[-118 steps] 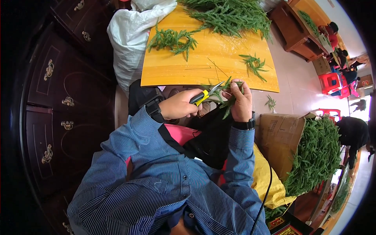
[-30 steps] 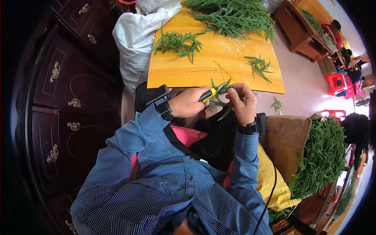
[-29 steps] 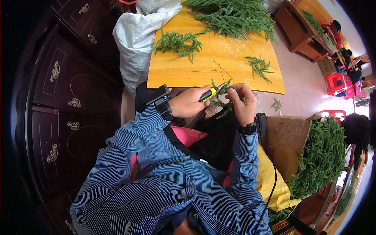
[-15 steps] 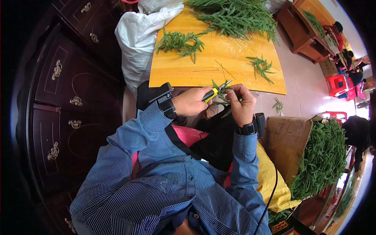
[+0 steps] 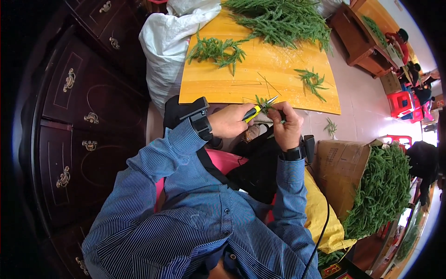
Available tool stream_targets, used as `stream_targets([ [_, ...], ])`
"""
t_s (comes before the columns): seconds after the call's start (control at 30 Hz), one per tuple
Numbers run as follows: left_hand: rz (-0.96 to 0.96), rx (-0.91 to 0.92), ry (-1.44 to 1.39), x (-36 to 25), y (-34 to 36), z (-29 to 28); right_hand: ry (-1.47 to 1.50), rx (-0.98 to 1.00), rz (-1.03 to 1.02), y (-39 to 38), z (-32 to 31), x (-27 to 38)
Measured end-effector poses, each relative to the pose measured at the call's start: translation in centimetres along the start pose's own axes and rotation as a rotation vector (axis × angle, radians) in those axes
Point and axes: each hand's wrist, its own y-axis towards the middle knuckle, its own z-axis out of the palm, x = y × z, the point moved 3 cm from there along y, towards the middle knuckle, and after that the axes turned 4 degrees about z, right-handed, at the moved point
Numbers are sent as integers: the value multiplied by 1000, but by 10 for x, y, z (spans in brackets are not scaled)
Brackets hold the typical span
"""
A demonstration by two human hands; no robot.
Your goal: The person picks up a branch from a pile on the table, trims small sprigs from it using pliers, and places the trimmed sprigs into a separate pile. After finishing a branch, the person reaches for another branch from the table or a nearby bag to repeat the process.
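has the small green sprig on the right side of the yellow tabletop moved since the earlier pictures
No. Against the near right corner of the yellow tabletop, the small green sprig lies as before.

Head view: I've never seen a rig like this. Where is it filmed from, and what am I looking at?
There is no machine: these are a person's bare hands, filmed looking down from a head-worn fisheye camera, which bends straight edges. The left hand grips yellow-and-black long-nose pliers; the right hand pinches a green needle-leaved sprig beside them. On the yellow wooden tabletop lie a large green heap at the far side, a curled clump at left, a smaller cluster at right, and thin strands.
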Motion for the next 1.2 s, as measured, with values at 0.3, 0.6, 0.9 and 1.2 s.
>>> stream_targets([
  [0.3,-244,67,-356,7,-2,3,-24,35,-12,1,-1,0],
  [0.6,-445,121,-434,9,-4,7,-61,-6,-13,-1,1,4],
  [0.9,-44,-96,26,24,6,19,-42,-46,7,1,-2,-1],
  [1.2,-382,164,-612,30,32,17,629,-145,408,3,1,-39],
])
